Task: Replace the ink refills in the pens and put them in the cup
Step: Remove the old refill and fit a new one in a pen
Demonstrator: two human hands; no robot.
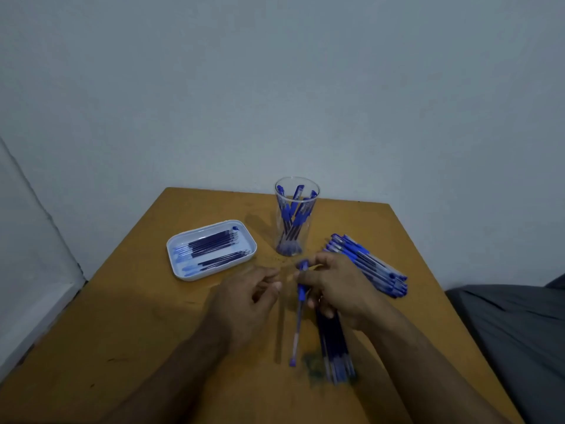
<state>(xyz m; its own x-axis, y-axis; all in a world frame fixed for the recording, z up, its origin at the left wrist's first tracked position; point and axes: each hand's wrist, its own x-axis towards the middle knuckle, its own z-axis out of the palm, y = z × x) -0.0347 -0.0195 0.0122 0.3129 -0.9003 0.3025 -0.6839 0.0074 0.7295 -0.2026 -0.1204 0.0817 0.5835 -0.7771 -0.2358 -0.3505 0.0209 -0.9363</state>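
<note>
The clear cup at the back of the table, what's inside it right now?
The clear cup holds several blue-capped pens standing on end, leaning across one another. Their exact number can't be told, since they overlap, and their tips blur together at the bottom.

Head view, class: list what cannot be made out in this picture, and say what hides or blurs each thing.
- Pen in the right hand: its upper end is hidden by the fingers.
- Left hand: blur hides whether it holds anything.
- Refills by the right wrist: blurred, partly under the hand; uncountable.
- Pens in the cup: overlapping; uncountable.
- Refills in the tray: too small to tell new from used.
</note>
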